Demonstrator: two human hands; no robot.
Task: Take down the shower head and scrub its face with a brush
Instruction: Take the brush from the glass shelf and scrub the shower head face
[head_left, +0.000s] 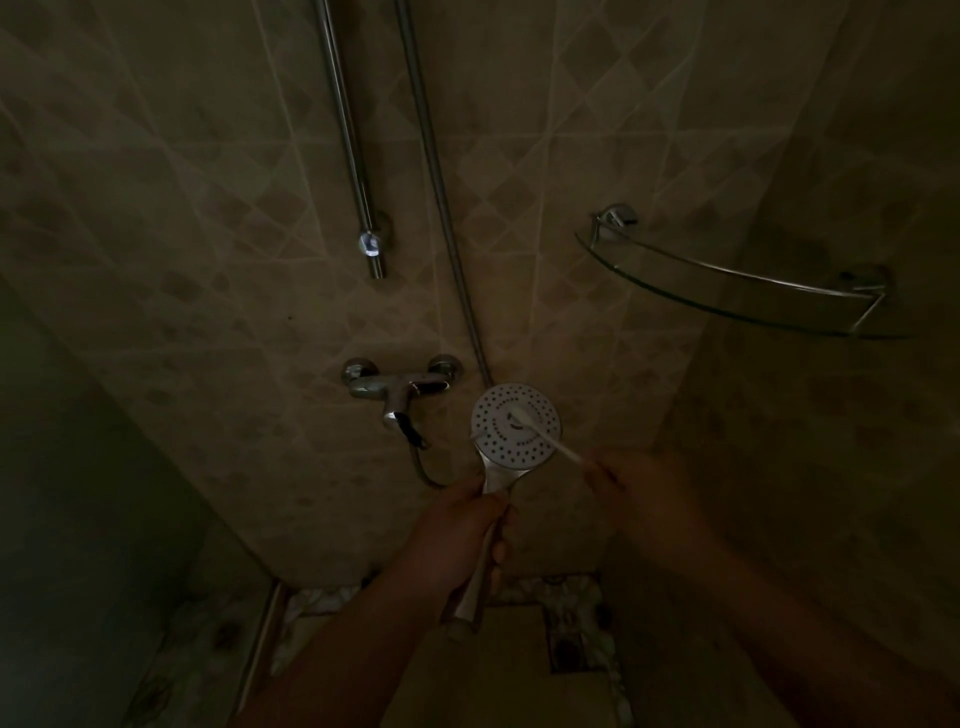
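Up and to the left of the left hand, a chrome mixer tap is sitting on the tiled wall, with the slide rail standing above it. That left hand is clenching the handle of the shower head, holding it upright so the white dotted face is looking back at the camera. Across that face a white brush is lying, its tip touching near the centre. Just right of the head, the right hand is pinching the brush's end, probably between thumb and fingers in this gloom. Up beyond it, a glass corner shelf is hanging.
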